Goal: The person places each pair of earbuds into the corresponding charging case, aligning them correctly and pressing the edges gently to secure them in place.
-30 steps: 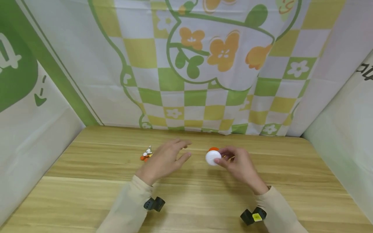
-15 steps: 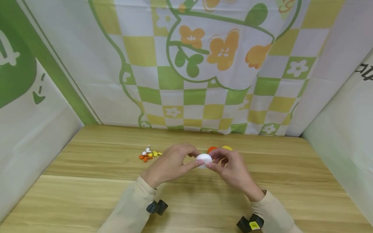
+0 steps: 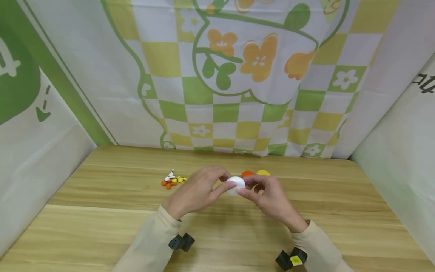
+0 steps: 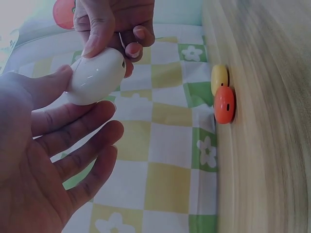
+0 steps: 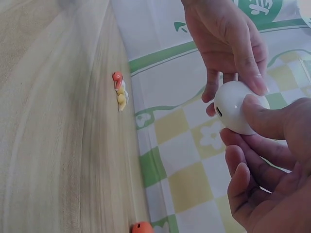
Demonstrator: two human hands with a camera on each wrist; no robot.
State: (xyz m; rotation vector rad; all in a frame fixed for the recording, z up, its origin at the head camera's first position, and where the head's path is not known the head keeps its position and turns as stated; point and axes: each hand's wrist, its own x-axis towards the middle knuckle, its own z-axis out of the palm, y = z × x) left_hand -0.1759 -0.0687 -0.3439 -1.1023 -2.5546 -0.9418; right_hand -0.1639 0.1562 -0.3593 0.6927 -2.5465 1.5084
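A white egg-shaped shell [image 3: 235, 185] is held above the wooden table [image 3: 102, 226] between both hands. My left hand [image 3: 225, 181] pinches its left end with thumb and forefinger. My right hand [image 3: 245, 186] pinches its right end. In the left wrist view the shell [image 4: 97, 76] shows a small dark hole, with the right hand's fingers [image 4: 97, 34] on top. In the right wrist view the shell [image 5: 238, 107] sits between the left hand's fingertips [image 5: 255, 80] and my right thumb [image 5: 272, 116].
An orange disc [image 3: 247, 173] and a yellow disc [image 3: 263, 172] lie on the table just behind the hands. A small pile of orange, yellow and white pieces [image 3: 171, 179] lies to the left. Printed cloth walls [image 3: 238, 94] close off the back and sides.
The right hand brought the white shell leftward to the middle. The left hand, open a second ago, came in and took hold of its other end.
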